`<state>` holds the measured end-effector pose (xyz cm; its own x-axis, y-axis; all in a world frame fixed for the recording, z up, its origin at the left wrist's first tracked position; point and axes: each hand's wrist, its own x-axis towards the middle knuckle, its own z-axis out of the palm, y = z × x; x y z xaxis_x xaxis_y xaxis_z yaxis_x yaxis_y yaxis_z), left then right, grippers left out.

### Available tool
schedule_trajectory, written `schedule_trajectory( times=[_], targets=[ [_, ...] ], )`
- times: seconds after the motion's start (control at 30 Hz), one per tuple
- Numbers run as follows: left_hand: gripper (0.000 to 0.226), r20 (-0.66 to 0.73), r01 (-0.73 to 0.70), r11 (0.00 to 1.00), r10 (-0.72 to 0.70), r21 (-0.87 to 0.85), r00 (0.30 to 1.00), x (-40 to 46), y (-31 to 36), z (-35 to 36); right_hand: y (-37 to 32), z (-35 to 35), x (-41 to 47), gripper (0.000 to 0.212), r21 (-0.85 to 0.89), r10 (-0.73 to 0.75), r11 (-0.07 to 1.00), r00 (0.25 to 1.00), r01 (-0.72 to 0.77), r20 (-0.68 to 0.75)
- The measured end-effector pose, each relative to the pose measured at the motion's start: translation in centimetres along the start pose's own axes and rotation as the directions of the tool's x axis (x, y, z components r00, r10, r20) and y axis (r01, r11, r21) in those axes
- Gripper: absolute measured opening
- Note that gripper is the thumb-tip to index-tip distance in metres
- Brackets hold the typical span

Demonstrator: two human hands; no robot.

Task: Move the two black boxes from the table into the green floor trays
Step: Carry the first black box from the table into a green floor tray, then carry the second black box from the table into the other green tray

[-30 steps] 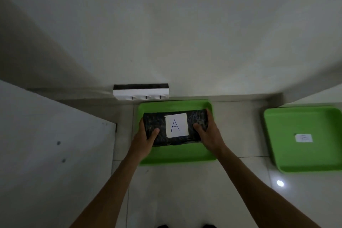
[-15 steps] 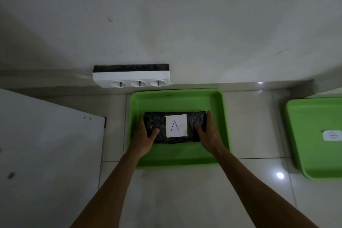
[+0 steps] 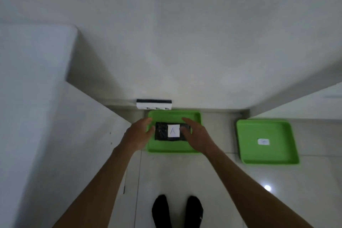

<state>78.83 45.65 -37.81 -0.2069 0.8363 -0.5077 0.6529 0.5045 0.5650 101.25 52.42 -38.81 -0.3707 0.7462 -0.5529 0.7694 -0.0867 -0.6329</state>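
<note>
My left hand [image 3: 137,134] and right hand [image 3: 196,138] hover spread open, holding nothing; between them the black box [image 3: 162,132] lies in the green tray [image 3: 172,149].

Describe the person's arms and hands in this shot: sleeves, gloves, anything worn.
Both forearms are bare up to the frame edge, with no sleeve in view. The left hand and right hand wear no gloves. No watch, ring or band shows, though the image is soft. Below, both feet are in black socks.

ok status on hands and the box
Left hand and right hand open. Black box flat in left tray. Right tray boxless. Nothing blocking.
</note>
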Motion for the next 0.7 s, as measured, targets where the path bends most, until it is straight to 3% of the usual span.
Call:
schedule_trajectory(
  times=[0.17, 0.3, 0.5, 0.7],
  targets=[
    [0.043, -0.165, -0.043, 0.998, 0.035, -0.046, 0.986, -11.4, 8.3, -10.7, -12.3, -4.5, -10.6, 0.057, -0.078, -0.162, 0.983, 0.987, 0.163, 0.025],
    [0.046, -0.274, -0.109, 0.993, 0.09, -0.054, 0.958, -20.8, 10.3, -17.2, -20.3, -6.7, -17.7, 0.056, -0.138, -0.323, 0.936, 0.946, 0.323, 0.02],
    [0.05, -0.487, -0.087, 0.996, 0.09, 0.03, 0.869, -33.2, 4.8, -24.8, -30.3, -4.8, -24.7, 0.064, -0.207, -0.454, 0.856, 0.88, 0.474, 0.139],
    [0.05, -0.6, -0.002, 0.999, -0.019, -0.035, 0.799, -43.1, -6.1, -29.6, -38.4, 3.8, -28.8, 0.066, -0.247, -0.544, 0.776, 0.815, 0.58, 0.2]
  ],
)
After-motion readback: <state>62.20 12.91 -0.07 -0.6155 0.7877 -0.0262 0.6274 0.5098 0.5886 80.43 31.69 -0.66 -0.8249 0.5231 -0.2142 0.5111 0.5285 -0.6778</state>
